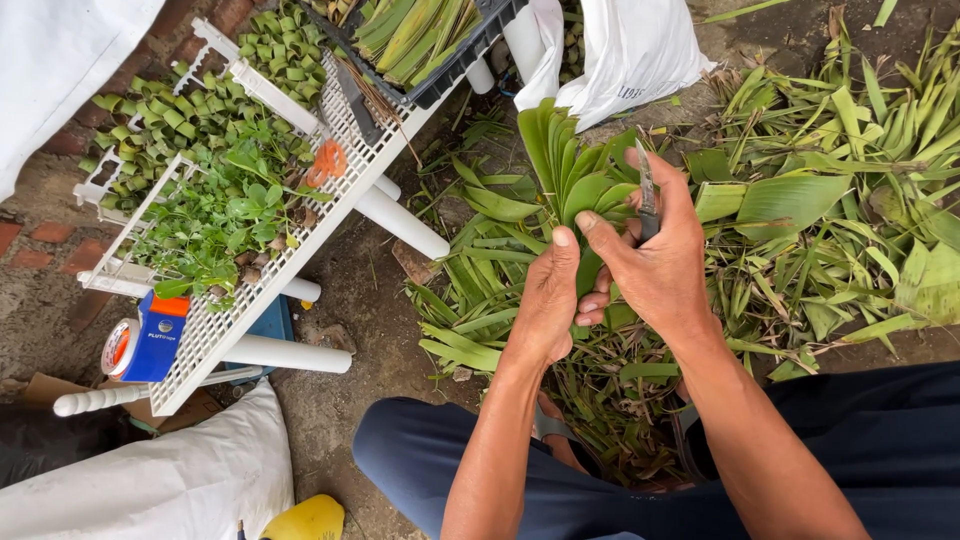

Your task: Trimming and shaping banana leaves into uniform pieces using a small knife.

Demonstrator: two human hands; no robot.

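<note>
Evidently light and floppy, the leaf bundle [570,185] stands fanned above the littered ground; left hand [545,300] grips its gathered stems, the firmest hold; right hand [660,265] pinches a small knife [646,195]

Bare dirt ground [370,280], red brick paving [40,240] at left, white rack [300,250], daylight.

- Left hand [545,300] grips a fan of green leaves [575,175].
- Right hand [655,255] holds a small knife [646,190], blade above its fingers [600,232].
- Cut leaf scraps [830,210] lie right of the fingers.
</note>
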